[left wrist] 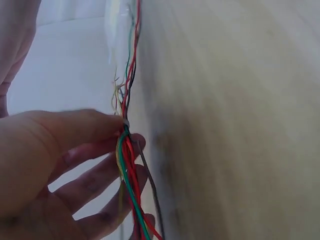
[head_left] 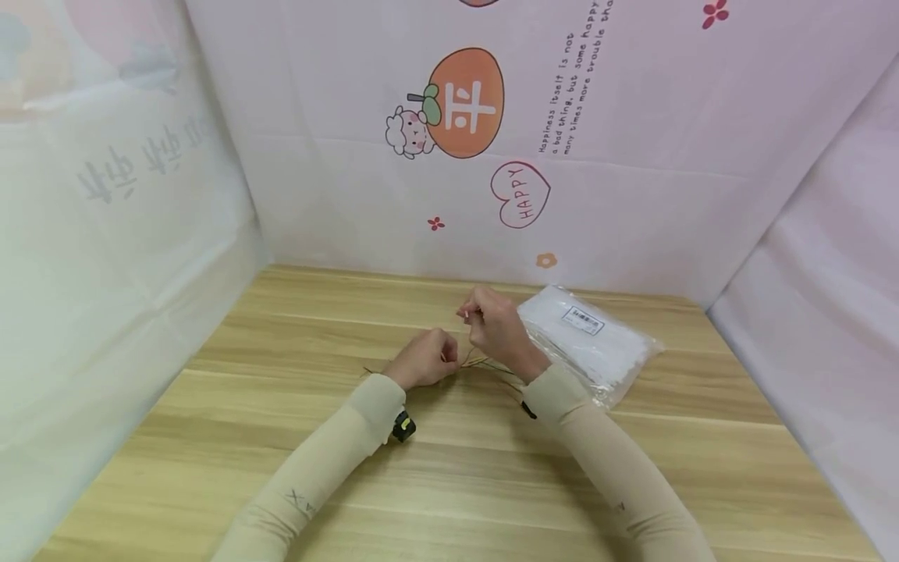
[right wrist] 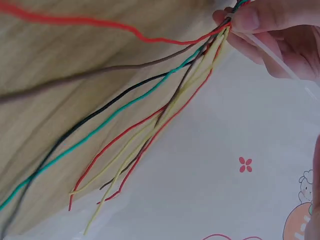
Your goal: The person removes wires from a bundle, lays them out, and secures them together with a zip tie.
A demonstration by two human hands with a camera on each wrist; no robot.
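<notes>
A bundle of thin red, green, black, brown and yellow wires (right wrist: 145, 85) runs through my left hand (head_left: 424, 359). The thumb and forefinger of that hand pinch it where a white cable tie (left wrist: 126, 122) goes around the wires. From there the tie's pale tail (right wrist: 280, 62) stretches toward my right hand (head_left: 500, 332). That hand is raised slightly above and to the right of the left one, its fingers curled in a pinch with a small white tip showing. Most of the right hand is outside the right wrist view. Loose wire ends fan out beyond the tie.
A clear plastic bag of white strips (head_left: 590, 339) with a barcode label lies to the right of the hands on the wooden table (head_left: 316, 468). A small black piece (head_left: 528, 410) lies by the right sleeve. White printed cloth (head_left: 337, 187) stands around the table.
</notes>
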